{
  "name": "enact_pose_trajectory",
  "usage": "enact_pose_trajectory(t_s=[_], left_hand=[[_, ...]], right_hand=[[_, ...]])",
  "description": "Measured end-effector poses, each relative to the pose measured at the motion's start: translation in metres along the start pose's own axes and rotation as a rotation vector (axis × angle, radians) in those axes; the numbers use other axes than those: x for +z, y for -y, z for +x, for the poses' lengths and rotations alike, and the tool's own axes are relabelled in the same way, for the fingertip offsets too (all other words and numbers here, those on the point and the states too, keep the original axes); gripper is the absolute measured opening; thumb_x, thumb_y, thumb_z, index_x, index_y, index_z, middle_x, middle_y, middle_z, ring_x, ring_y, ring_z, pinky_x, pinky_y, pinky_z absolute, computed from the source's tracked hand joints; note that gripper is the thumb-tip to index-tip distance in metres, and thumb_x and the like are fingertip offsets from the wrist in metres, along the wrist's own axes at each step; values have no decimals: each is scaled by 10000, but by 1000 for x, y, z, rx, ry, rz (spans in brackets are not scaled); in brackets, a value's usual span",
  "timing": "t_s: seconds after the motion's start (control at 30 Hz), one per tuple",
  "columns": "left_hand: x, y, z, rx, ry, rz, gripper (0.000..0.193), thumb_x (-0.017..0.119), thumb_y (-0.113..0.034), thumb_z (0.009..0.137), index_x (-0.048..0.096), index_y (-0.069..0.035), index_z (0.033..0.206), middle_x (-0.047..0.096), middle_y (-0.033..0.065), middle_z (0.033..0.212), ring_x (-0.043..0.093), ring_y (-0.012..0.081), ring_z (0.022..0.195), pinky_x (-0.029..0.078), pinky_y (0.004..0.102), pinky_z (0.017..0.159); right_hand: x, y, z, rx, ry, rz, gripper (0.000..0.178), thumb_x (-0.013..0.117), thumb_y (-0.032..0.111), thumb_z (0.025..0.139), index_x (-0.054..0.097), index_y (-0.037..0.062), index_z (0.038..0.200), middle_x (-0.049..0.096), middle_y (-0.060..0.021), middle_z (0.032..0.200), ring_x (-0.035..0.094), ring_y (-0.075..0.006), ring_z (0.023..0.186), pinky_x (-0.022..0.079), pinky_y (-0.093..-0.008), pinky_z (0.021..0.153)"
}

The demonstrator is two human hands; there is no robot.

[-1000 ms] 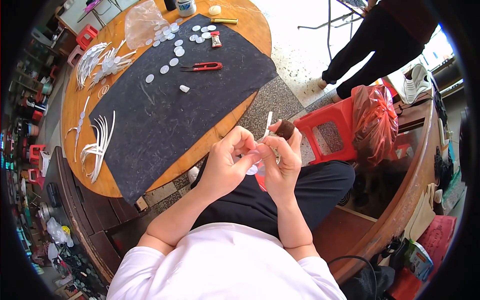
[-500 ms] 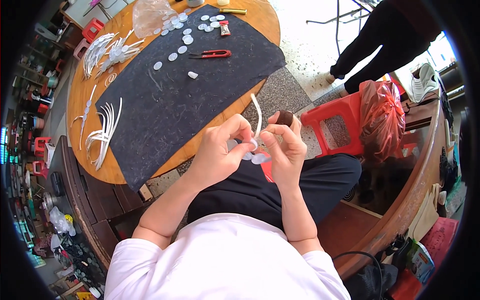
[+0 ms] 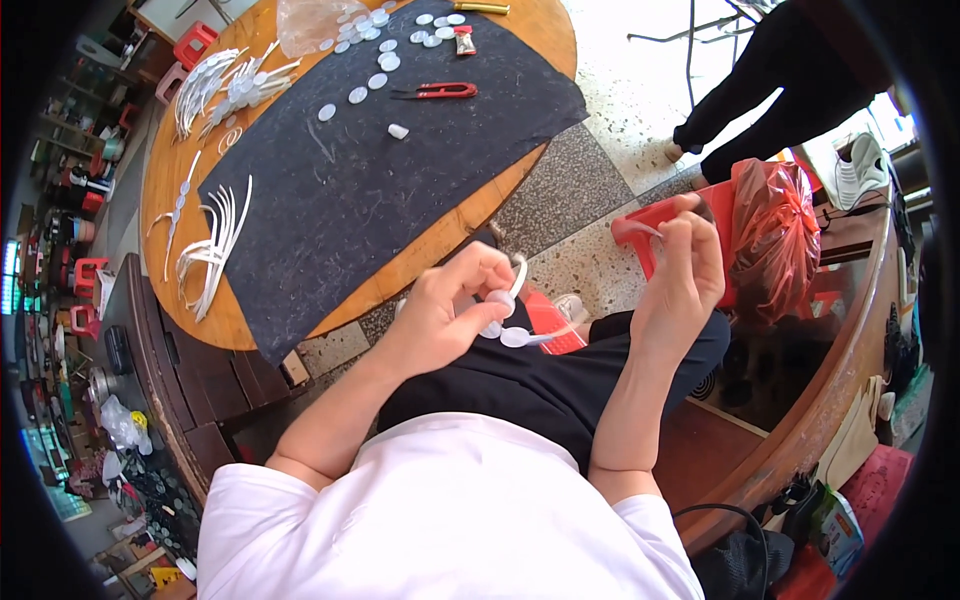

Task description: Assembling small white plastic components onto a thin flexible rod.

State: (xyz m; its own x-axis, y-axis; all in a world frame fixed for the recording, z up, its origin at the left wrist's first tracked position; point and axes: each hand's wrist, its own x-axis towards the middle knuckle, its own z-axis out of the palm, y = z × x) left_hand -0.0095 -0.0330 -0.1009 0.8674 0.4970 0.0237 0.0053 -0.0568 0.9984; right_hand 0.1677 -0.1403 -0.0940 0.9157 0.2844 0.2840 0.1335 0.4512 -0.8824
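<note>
My left hand (image 3: 445,310) pinches a white strip with round translucent discs (image 3: 514,338) on it, held above my lap. One end of the strip (image 3: 521,274) curls up past the fingertips. Off to the right, my right hand (image 3: 678,265) is raised with its fingertips pressed together. Whatever lies in that pinch is too fine to name. A dark band (image 3: 703,208) wraps one of its fingers, partly hidden. On the table's dark cloth lie red-handled thread snips (image 3: 440,91) and a small white lump (image 3: 398,131).
The round wooden table (image 3: 165,215) carries loose discs (image 3: 357,95), bundles of white strips (image 3: 215,245) and one disc-strung strip (image 3: 180,205). A red stool (image 3: 660,215) and a red plastic bag (image 3: 775,225) stand at right. Another person's dark-trousered legs (image 3: 745,95) are beyond.
My right hand has moved away from the left, rightward and up. The left hand keeps the disc strip, whose free end now curls over. The view has shifted slightly.
</note>
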Motion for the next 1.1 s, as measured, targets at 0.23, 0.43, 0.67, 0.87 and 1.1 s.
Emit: enact_pose_trajectory(t_s=[0.23, 0.43, 0.67, 0.87, 1.1], left_hand=[[-28, -25, 7, -275, 343, -312, 289, 601, 82, 722, 570, 4, 998, 583, 56, 786, 568, 102, 721, 458, 209, 631], [-61, -37, -7, -352, 195, -419, 289, 614, 67, 700, 563, 6, 977, 590, 69, 808, 568, 95, 720, 456, 199, 627], [-56, -48, -16, -372, 8, -354, 296, 625, 67, 682, 560, -8, 960, 555, 92, 1006, 543, 62, 688, 442, 175, 600], [-49, -55, -28, -436, -95, -319, 281, 590, 55, 713, 558, -15, 984, 534, 41, 1035, 537, 46, 687, 444, 171, 558], [-41, -64, -48, -507, -163, -303, 323, 571, 61, 719, 565, -16, 1033, 562, 28, 1020, 518, 33, 668, 427, 175, 560]], right_hand=[[-13, 9, 45, 551, 426, 639, 113, 443, 125, 934, 478, 27, 980, 494, -78, 876, 441, -84, 641, 372, -182, 496], [-5, 16, 80, 616, 311, 678, 148, 387, 121, 952, 430, 1, 1028, 449, -60, 803, 418, -93, 539, 371, -184, 424], [28, 8, 83, 647, 628, 707, 155, 364, 115, 957, 415, -2, 1044, 446, -65, 805, 423, -98, 535, 384, -192, 436], [49, -2, 102, 664, 779, 790, 153, 354, 122, 961, 411, 9, 1047, 452, -63, 800, 423, -94, 523, 383, -190, 428], [76, 1, 102, 665, 971, 797, 144, 350, 118, 961, 410, 15, 1043, 461, -67, 787, 402, -74, 485, 371, -177, 410]])
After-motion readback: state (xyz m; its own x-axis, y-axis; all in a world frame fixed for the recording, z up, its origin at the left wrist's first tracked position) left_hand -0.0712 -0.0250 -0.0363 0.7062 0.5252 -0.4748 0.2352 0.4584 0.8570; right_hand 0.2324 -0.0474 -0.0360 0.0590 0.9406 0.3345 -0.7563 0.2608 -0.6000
